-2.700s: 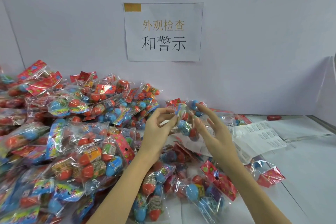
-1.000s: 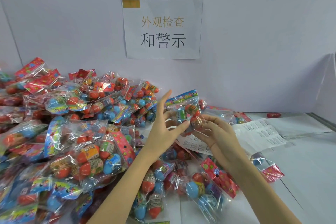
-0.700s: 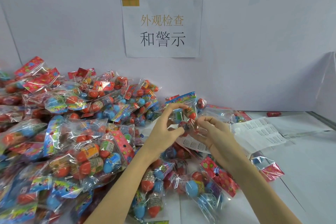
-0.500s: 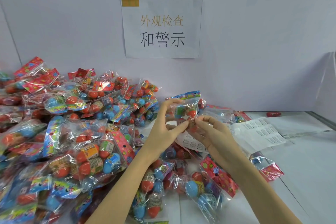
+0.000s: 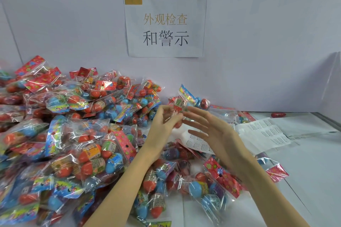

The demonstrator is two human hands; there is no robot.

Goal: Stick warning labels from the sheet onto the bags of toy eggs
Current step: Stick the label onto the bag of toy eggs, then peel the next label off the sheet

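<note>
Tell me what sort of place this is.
Probably a factory packing or inspection station: a printed sign taped to the partition wall, a big heap of bagged toy eggs on the white table, and a sheet of warning labels beside them.

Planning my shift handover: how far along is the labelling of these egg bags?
Done: cannot be counted; no stuck labels are readable on the big pile at left. In hand: the left hand holds one bag of toy eggs raised, while the right hand is open beside it. Left: the label sheet on the table still carries many labels, so much likely remains.
</note>
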